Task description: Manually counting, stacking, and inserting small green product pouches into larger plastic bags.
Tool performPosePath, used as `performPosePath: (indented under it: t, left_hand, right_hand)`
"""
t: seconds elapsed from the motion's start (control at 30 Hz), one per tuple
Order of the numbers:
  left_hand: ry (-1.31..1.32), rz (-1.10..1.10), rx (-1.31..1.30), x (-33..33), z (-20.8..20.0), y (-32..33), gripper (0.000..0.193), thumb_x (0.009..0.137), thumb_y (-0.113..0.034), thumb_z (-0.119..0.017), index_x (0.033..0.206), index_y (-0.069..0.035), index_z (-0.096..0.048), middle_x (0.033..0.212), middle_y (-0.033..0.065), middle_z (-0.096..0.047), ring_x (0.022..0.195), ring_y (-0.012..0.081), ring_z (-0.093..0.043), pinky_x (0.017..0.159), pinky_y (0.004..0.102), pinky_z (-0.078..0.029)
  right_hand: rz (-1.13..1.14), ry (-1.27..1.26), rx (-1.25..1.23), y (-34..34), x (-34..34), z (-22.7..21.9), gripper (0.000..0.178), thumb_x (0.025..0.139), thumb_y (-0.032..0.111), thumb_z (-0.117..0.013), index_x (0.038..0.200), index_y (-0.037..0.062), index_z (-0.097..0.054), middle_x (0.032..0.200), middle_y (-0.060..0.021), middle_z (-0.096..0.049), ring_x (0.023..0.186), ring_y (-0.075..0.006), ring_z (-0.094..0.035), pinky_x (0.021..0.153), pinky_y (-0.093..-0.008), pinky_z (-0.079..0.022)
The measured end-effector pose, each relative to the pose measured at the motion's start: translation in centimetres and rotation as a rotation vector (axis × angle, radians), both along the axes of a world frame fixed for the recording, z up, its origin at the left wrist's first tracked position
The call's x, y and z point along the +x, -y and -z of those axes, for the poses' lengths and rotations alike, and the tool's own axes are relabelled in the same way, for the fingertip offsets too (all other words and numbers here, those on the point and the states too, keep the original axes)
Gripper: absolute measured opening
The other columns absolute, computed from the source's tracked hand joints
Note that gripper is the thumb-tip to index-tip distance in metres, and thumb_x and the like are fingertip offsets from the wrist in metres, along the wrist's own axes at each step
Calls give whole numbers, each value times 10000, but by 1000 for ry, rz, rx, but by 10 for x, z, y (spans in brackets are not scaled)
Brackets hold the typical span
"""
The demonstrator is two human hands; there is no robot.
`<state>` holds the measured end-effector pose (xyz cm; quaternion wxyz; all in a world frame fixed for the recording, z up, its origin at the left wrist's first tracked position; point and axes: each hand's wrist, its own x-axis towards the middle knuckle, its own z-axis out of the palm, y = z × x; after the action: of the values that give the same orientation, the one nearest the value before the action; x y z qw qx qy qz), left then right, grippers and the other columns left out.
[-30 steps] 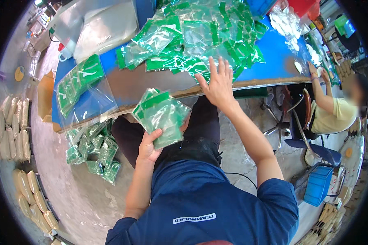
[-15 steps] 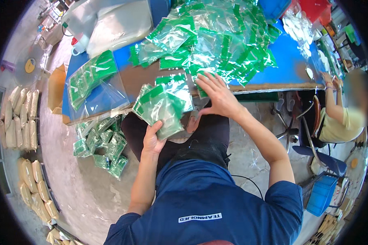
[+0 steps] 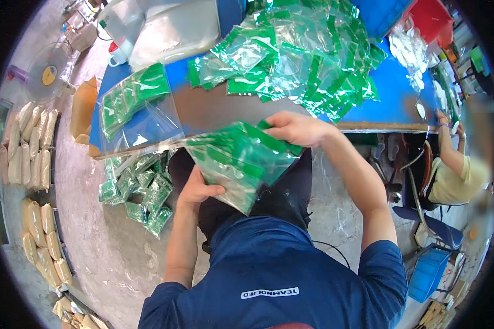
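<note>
Over my lap, my left hand (image 3: 199, 186) grips a fanned stack of clear plastic bags (image 3: 230, 172) with green bands, its thumb on top. My right hand (image 3: 302, 129) pinches a green-banded edge at the stack's upper right, slightly blurred by motion. Beyond the hands, a big heap of the same green-banded bags (image 3: 291, 60) covers the middle of the table. To the left, a neat stack of green-banded bags (image 3: 137, 98) lies on a larger clear plastic bag (image 3: 153, 129) near the table edge.
Filled green packets (image 3: 140, 186) lie on the floor at left. A blue table (image 3: 392, 101) carries a stack of clear sheets (image 3: 175, 33), a white mug (image 3: 117, 57) and a red bin (image 3: 431, 22). At right, a person (image 3: 453, 170) works near a chair (image 3: 428, 219).
My right hand has come off the bags at the table edge and now grips the edge of the stack in my left hand. The stack has fanned out and turned.
</note>
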<state>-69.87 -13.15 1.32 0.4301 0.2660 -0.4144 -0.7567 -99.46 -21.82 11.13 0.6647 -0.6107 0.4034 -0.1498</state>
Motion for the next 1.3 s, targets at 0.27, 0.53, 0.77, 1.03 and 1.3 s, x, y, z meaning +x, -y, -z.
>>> performPosePath:
  t: [0.27,0.53,0.77,1.03,1.3]
  left_hand:
    - [-377,-220,314,-1,34,-38,765,728,-152,-843,1387,-2,-484,1281,111,-633,1165,256,-631,1047,406,-482]
    - [-812,-365,418,9,45,-33,821,777,-143,-793,1482,-46,-385,1467,152,-490,1372,367,-448,1179,612,-298]
    - [-658,-468,410,-2,35,-21,785,795,-130,-776,1472,-43,-389,1436,138,-517,1351,355,-471,1190,595,-293]
    - [-757,-504,364,13,64,-41,651,800,-167,-795,1376,-43,-519,1341,117,-605,1281,291,-544,1131,457,-405]
    - [-697,-500,352,13,44,-24,748,814,-173,-771,1446,-5,-407,1427,176,-518,1340,354,-485,1153,565,-349]
  right_hand:
    - [324,-704,-1140,119,42,58,575,976,487,-557,1219,-29,-627,1276,-206,-607,1256,-361,-519,1057,-484,-396]
    - [-4,-563,-1266,10,90,70,431,952,300,-584,1266,6,-563,1367,-250,-518,1297,-412,-466,1022,-552,-408]
    - [-27,-278,-1112,112,101,61,468,946,291,-609,1300,-9,-545,1358,-227,-545,1285,-393,-485,1063,-517,-395]
    - [-202,-376,-1301,44,95,62,493,917,322,-646,1271,-10,-561,1251,-230,-536,1254,-423,-474,1084,-507,-382]
    - [-1,-187,-1284,116,105,67,481,921,339,-638,1245,-14,-595,1270,-242,-559,1268,-433,-476,1062,-495,-415]
